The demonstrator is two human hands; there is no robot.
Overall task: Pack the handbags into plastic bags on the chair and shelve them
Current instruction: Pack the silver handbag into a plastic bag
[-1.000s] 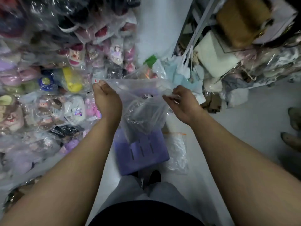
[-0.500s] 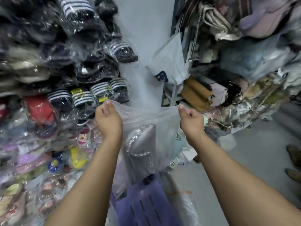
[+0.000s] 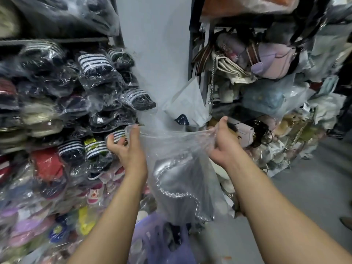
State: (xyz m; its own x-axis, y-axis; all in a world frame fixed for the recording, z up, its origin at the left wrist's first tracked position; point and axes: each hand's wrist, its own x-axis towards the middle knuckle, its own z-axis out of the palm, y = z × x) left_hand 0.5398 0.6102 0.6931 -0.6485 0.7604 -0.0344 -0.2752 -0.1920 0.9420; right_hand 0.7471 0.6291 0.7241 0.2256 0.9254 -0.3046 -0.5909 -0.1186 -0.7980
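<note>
Silver, heart-shaped and edged with beads, the handbag (image 3: 177,180) already hangs inside the clear plastic bag (image 3: 171,145), which is held in the air above the purple plastic chair (image 3: 152,237) — so the packing of this one looks done. What seems left is to close the bag's mouth and to put it on the metal shelf (image 3: 192,54) at the right, crowded with other bags. The right hand (image 3: 222,143) pinches the bunched rim. The left hand (image 3: 127,149) has its fingers spread and loose, and only the thumb touches the rim. Half a second ago both hands were closed on the rim — now the left one has loosened, and the view has lifted toward the shelf.
</note>
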